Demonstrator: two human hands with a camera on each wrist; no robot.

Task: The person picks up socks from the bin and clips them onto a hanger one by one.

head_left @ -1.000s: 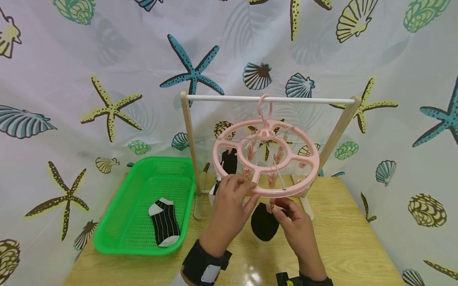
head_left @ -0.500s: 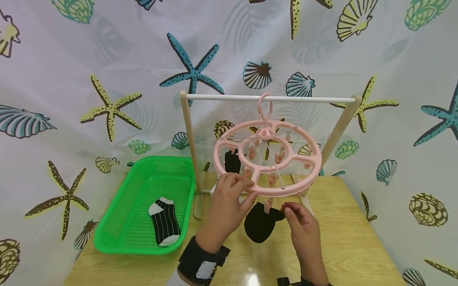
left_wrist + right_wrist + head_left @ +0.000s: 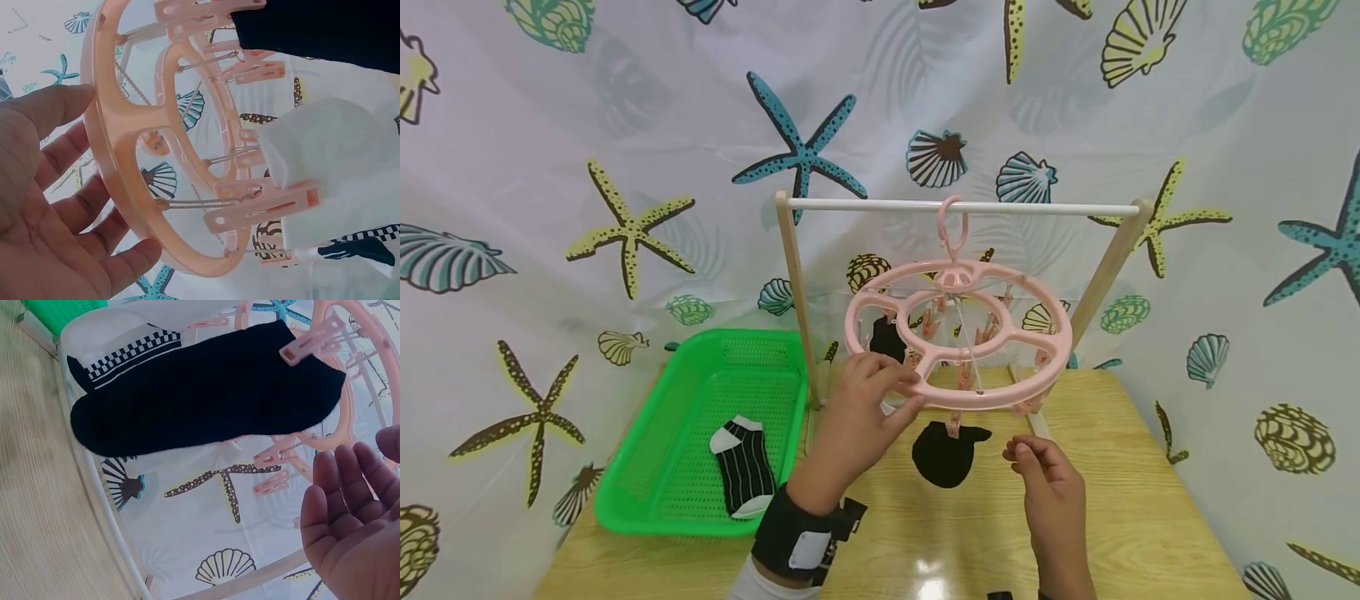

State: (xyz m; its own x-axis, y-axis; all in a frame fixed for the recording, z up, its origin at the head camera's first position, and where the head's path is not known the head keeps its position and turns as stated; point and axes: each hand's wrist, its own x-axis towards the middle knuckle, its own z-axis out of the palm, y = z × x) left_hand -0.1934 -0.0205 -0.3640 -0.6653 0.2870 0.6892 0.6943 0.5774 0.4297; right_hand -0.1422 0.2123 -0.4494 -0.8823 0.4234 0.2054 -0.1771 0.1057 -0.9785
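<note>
A pink round clip hanger (image 3: 1030, 390) hangs by its hook from a white bar. My left hand (image 3: 861, 408) holds its near rim, fingers above and thumb below; the left wrist view shows that hand (image 3: 69, 206) at the outer edge. Under the near rim a black sock (image 3: 943, 457) dangles from a pink clothespin (image 3: 953, 425), its opening's corner sticking out to the right. Just right of the sock, my right hand (image 3: 1051, 492) is apart from it, fingers loosely bent and holding nothing. A white sock (image 3: 337, 144) hangs from other clothespins.
A green basket (image 3: 700, 525) stands at the left with a black-and-white striped sock (image 3: 748, 471) in it. The rack has wooden posts (image 3: 1108, 275) and a white bar (image 3: 865, 205). Another dark sock (image 3: 889, 337) hangs at the hanger's far left. A patterned curtain (image 3: 880, 75) backs the table.
My right hand has let go of the clothespin, then of the sock's corner, and moved away to the right. The sock now hangs from the clothespin. My left hand stays at the rim.
</note>
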